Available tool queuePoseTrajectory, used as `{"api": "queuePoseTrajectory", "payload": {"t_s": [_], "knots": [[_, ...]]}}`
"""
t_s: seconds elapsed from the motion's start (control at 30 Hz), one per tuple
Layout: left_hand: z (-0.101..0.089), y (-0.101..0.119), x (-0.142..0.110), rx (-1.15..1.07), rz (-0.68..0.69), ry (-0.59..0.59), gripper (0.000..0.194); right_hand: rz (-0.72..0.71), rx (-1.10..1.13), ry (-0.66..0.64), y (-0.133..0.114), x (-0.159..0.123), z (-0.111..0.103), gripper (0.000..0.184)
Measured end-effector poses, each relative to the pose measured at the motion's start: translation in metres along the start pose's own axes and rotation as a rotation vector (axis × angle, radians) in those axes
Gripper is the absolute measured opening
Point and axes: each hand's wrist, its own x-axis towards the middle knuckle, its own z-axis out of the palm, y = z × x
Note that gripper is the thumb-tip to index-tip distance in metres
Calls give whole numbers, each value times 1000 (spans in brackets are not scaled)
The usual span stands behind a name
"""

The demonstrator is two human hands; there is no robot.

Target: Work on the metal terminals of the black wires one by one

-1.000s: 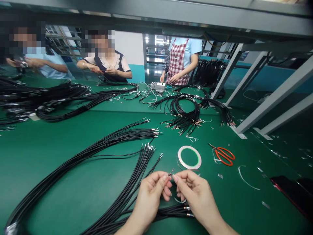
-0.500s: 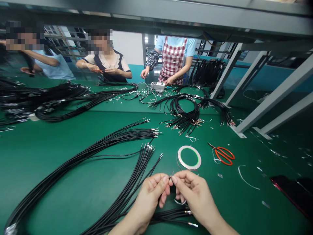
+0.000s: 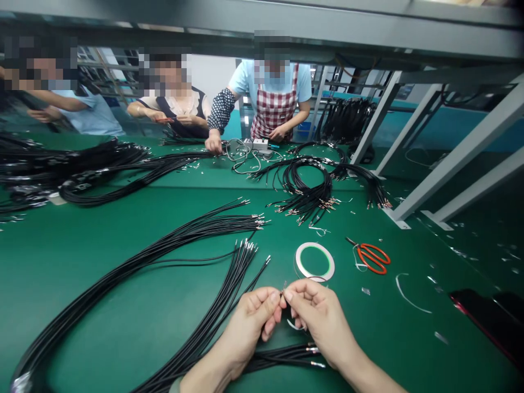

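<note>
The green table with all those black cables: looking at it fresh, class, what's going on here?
The person's left hand and right hand meet at the fingertips, pinching a tiny piece too small to identify. Metal-tipped black cables curve across the green table to the left. Beyond the hands lie a white ring-shaped roll and orange-handled scissors, neither being held. Across the table, a co-worker in a checked apron has one hand at another bundle.
</note>
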Motion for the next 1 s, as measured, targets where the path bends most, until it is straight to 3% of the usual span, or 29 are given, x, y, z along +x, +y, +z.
{"api": "queuePoseTrajectory", "payload": {"t_s": [0.13, 0.37, 0.77, 1.0], "knots": [[-1, 2, -2, 38, -6, -78, 36, 65, 23, 76, 3, 8, -5, 33], [-3, 13, 0, 320, 160, 8, 33, -74, 56, 157, -1, 7, -9, 32], [1, 4, -2, 351, 230, 159, 23, -78, 48, 126, 3, 2, -5, 21], [-1, -1, -3, 550, 334, 198, 20, -66, 92, 147, 3, -2, -2, 25]]}}
